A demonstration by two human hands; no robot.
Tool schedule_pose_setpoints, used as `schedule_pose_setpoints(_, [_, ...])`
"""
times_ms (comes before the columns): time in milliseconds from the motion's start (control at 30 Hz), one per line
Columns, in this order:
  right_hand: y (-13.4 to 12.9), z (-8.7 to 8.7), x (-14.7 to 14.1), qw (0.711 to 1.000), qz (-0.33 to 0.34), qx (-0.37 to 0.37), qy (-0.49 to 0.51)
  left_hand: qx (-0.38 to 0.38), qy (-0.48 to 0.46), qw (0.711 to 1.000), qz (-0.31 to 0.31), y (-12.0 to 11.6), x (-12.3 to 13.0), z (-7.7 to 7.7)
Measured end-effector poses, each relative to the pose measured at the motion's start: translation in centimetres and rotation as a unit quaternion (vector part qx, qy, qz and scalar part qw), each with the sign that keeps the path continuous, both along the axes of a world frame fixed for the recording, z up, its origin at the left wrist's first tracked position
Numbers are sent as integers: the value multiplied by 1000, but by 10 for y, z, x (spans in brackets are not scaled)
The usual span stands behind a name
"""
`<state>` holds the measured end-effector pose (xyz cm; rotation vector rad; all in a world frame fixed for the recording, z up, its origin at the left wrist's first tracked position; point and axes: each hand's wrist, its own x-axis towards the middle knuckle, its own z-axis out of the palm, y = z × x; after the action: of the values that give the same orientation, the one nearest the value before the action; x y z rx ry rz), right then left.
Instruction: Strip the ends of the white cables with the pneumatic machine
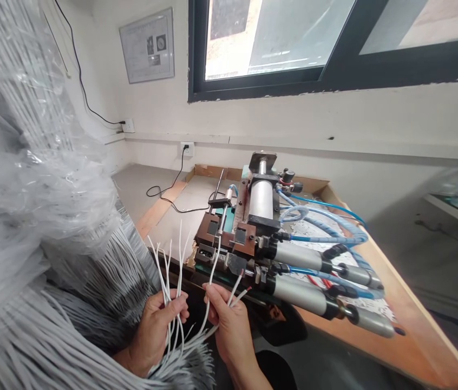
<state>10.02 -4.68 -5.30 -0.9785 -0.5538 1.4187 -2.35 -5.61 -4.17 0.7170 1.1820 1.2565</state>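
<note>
Several white cables (179,265) stand upright, fanned out, between the thumb and fingers of my left hand (158,319). My right hand (229,319) pinches one white cable (215,265), whose upper end reaches the jaws of a pneumatic wire stripping machine (229,233). Two more cables (235,290) stick out from my right hand toward the right, with reddish tips showing. Whether the pinched cable's tip sits inside the jaws is hard to see. The lower lengths run down into a bundle of cables (190,357) below my hands.
Large grey-white cable bundles (91,325), partly wrapped in clear plastic (50,189), fill the left side. Air cylinders (298,254) and blue hoses (326,238) extend right from the machine on a wooden-edged table (416,336). A black power cord (172,203) lies behind.
</note>
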Motion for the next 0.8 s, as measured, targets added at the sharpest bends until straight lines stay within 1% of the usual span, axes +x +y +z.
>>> schedule_pose_setpoints(200, [5, 8, 2, 998, 0, -56, 33, -19, -9, 1000, -3, 0, 0, -2])
schedule_pose_setpoints(333, [7, 9, 2, 998, 1, -64, 25, -15, -15, 1000, -13, -1, 0, 0])
schedule_pose_setpoints(467, [6, 5, 6, 998, 4, -54, 10, 21, -24, 999, -8, 1, 0, 1])
schedule_pose_setpoints(567, [0, -2, 9, 999, 3, -46, -15, 27, -65, 997, -12, 6, 1, 3])
schedule_pose_setpoints(633, [-9, -8, 11, 998, 35, -39, -40, 18, -82, 996, -21, 11, 2, 5])
schedule_pose_setpoints(733, [-28, -18, 10, 990, 114, -22, -74, 15, -60, 998, -23, 16, 4, 11])
schedule_pose_setpoints(800, [-39, -24, 10, 982, 163, -12, -93, 13, -56, 998, -37, 18, 4, 14])
